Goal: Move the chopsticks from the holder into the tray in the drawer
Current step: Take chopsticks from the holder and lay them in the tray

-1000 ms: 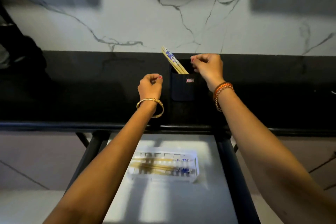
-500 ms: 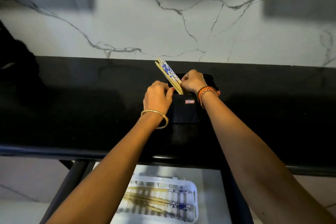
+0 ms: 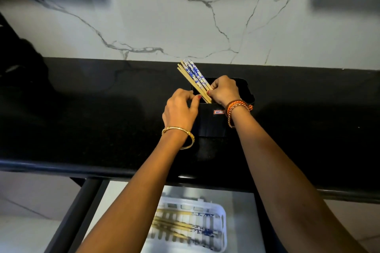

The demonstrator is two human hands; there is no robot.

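A black holder [image 3: 209, 123] stands on the black counter. Several wooden chopsticks [image 3: 192, 76] with blue-and-white tops lean out of it toward the upper left. My right hand [image 3: 223, 90] is over the holder's mouth, its fingers closed around the chopsticks' shafts. My left hand [image 3: 180, 109] rests against the holder's left side, thumb at its rim beside the chopsticks. Below the counter, the open drawer [image 3: 238, 207] holds a white slotted tray [image 3: 221, 209] with several chopsticks [image 3: 176, 226] lying in it.
The black counter [image 3: 102, 119] runs across the view, with a white marble wall [image 3: 185, 16] behind it. A dark object [image 3: 18, 55] sits at the far left. The drawer's dark frame [image 3: 80, 211] juts out under the counter edge.
Both hands have closed in on the holder: the right came down onto the chopsticks and gripped them, the left moved right against the holder. The view shifted forward over the counter.
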